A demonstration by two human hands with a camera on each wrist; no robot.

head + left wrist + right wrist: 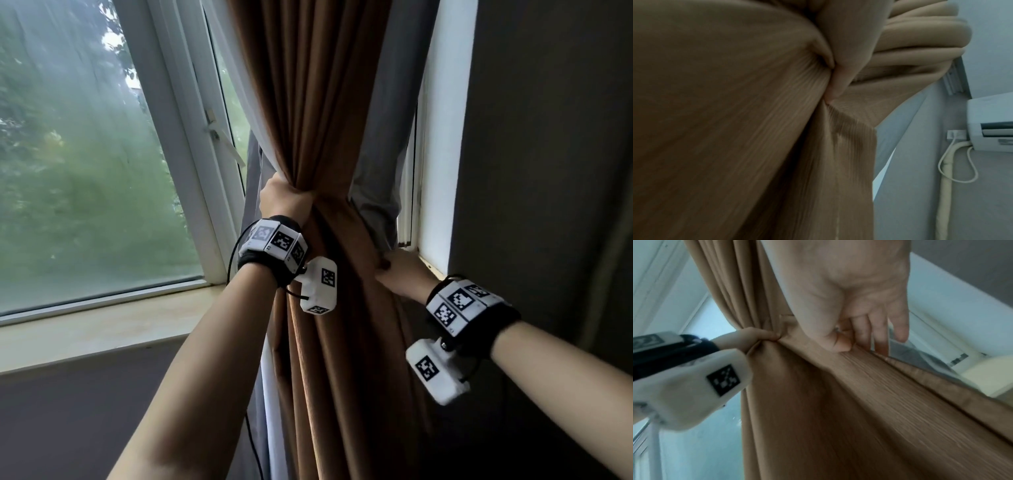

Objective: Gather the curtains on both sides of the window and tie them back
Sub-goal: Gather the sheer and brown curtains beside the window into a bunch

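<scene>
Quick headcount from where I'm standing. One brown curtain (318, 102) bunched up at the right side of the window, plus one white sheer layer (246, 113) and one grey layer (387, 137) alongside it, so three fabric layers in all. One matching brown tie-back band (859, 369) runs across the bundle. Two hands on the fabric: the left hand (286, 198) and the right hand (400, 274). Two wrist bands with black-and-white tags, one per arm, each with one white camera block hanging off it. One window handle (221, 137). Over on the wall, one white air conditioner (990, 123), one wrapped pipe (945, 186) and one thin cable (970, 165).
</scene>
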